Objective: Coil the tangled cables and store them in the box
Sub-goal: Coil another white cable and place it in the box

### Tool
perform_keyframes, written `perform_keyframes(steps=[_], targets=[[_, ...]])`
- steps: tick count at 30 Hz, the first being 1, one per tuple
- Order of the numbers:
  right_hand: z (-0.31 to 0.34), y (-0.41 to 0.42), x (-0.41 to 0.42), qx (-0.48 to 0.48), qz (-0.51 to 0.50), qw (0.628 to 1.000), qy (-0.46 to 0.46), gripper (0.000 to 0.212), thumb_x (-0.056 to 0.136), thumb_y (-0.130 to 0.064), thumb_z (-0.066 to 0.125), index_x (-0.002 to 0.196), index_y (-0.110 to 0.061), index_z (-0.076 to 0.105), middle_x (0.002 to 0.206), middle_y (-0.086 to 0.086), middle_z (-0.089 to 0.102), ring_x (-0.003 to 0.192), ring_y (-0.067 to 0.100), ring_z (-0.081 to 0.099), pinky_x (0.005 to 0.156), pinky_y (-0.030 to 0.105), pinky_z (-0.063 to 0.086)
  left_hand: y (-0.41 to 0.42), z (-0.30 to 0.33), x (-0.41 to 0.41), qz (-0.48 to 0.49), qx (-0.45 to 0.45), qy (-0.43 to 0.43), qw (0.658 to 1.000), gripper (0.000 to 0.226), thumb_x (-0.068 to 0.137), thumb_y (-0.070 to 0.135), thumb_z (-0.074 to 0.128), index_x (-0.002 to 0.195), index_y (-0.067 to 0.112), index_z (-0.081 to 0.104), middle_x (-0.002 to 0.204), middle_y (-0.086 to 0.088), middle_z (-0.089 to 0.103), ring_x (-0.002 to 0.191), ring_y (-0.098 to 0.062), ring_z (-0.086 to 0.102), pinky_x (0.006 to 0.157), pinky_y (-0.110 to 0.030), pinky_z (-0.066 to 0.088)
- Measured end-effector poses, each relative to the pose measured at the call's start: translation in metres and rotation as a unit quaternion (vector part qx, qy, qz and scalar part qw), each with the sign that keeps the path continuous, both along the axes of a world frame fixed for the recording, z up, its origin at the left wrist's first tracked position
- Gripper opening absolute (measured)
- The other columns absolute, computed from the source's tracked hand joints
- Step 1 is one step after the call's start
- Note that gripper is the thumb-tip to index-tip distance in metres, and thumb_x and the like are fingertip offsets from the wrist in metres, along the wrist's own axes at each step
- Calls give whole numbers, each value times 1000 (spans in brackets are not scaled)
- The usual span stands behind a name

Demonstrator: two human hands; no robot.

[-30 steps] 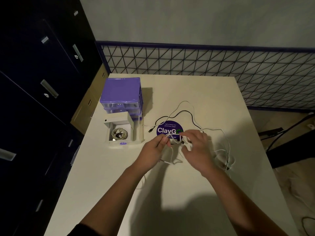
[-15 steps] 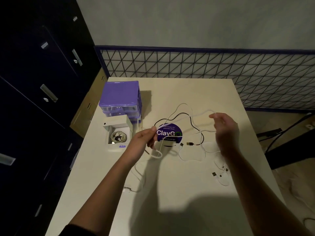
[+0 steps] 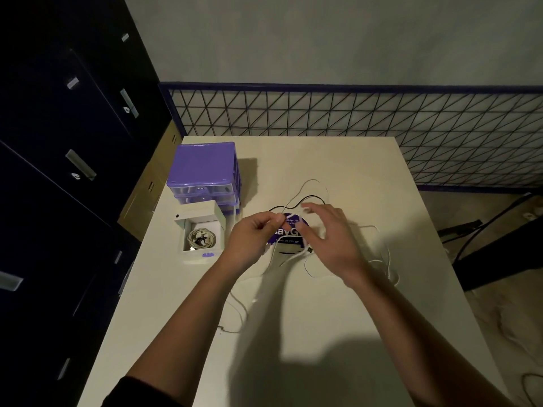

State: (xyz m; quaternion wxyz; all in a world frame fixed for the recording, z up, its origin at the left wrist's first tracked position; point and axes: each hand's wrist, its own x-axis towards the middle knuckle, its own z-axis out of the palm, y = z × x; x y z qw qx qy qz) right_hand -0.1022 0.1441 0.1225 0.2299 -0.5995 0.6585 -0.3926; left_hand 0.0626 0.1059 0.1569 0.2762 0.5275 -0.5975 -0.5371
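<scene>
A white cable (image 3: 289, 257) lies in loose loops across the middle of the table, tangled with a thin black cable (image 3: 308, 198). My left hand (image 3: 254, 233) pinches the white cable between thumb and fingers above a round purple sticker (image 3: 289, 230). My right hand (image 3: 326, 233) is beside it, holding a strand of the white cable at its fingertips, a little blurred. The small white box (image 3: 219, 215) stands open at the left with a coiled cable (image 3: 201, 237) inside. More white loops (image 3: 388, 259) trail to the right.
A purple drawer unit (image 3: 204, 168) stands just behind the box. A loose cable end (image 3: 223, 329) lies near my left forearm. Dark cabinets (image 3: 64, 142) are at the left, a wire mesh fence (image 3: 352, 113) is behind the table (image 3: 323, 333), and floor cables lie at the right.
My right hand swung out to the right with the white cable, then came back in beside my left hand. My left hand kept its pinch and shifted right, above the sticker.
</scene>
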Motion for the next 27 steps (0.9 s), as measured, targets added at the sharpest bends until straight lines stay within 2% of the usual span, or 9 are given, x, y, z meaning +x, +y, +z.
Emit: perform_keyframes(steps=[3, 5, 7, 10, 13, 15, 18, 21, 27], targets=[[9, 0, 8, -2, 6, 998, -59, 13, 93, -31, 58, 99, -21, 63, 94, -12, 62, 95, 6, 54, 83, 22, 43, 0, 5, 0, 0, -5, -14, 1000, 31, 95, 36, 57, 83, 12, 73, 35, 9, 37, 36, -6, 25, 43, -19, 27], [15, 0, 12, 24, 23, 991, -129, 12, 95, -27, 56, 90, -17, 60, 78, -13, 62, 78, 4, 56, 72, 20, 45, 0, 5, 2, 7, 9, -17, 1000, 33, 90, 40, 62, 76, 12, 73, 34, 8, 34, 35, -7, 23, 40, -19, 23], [18, -2, 12, 40, 21, 986, -163, 13, 96, -24, 54, 86, -17, 58, 70, -10, 61, 67, 8, 54, 68, 30, 47, -1, 5, 5, 28, 31, -5, 999, 40, 87, 45, 64, 66, 11, 69, 38, 7, 36, 36, -9, 26, 40, -18, 24], [19, -6, 5, 38, -9, 991, -127, 15, 96, -31, 55, 89, -20, 62, 83, -3, 68, 74, 11, 60, 73, 35, 49, -2, 5, 11, 34, 76, 62, 995, 49, 89, 49, 58, 58, 11, 55, 45, 4, 41, 42, -10, 36, 49, -20, 35], [24, -5, -8, 52, -51, 992, -102, 16, 96, -33, 54, 94, -21, 65, 93, -10, 69, 81, 0, 60, 72, 12, 45, -2, 4, 18, 29, 113, 216, 969, 48, 97, 43, 45, 59, 15, 38, 48, -1, 39, 50, -15, 50, 83, -34, 51], [26, -3, -18, 70, -81, 990, -90, 18, 96, -35, 53, 98, -22, 66, 91, -18, 66, 80, -6, 57, 63, -1, 37, -7, 2, 22, 47, 153, 358, 920, 43, 102, 32, 38, 63, 17, 35, 47, -1, 33, 52, -20, 48, 97, -39, 45], [23, 1, -24, 80, -73, 990, -89, 23, 96, -37, 52, 102, -23, 69, 102, -13, 68, 92, 4, 60, 74, 8, 41, -10, 2, 23, 50, 196, 437, 876, 30, 102, 24, 37, 77, 14, 49, 55, 3, 27, 48, -12, 32, 79, -30, 50], [17, 3, -18, 69, -51, 988, -126, 20, 93, -41, 56, 97, -30, 72, 99, -12, 69, 97, 7, 62, 87, 25, 48, -9, 6, 18, 45, 188, 432, 881, 27, 102, 23, 36, 109, 12, 60, 60, 4, 29, 51, -8, 28, 65, -21, 45], [13, 2, -9, 62, -13, 998, -31, 17, 93, -30, 59, 91, -26, 75, 75, -11, 49, 67, -1, 49, 63, 20, 35, -8, 12, 9, 78, 140, 433, 887, 32, 104, 18, 36, 128, 16, 56, 87, 10, 66, 72, -5, 58, 89, -28, 38]])
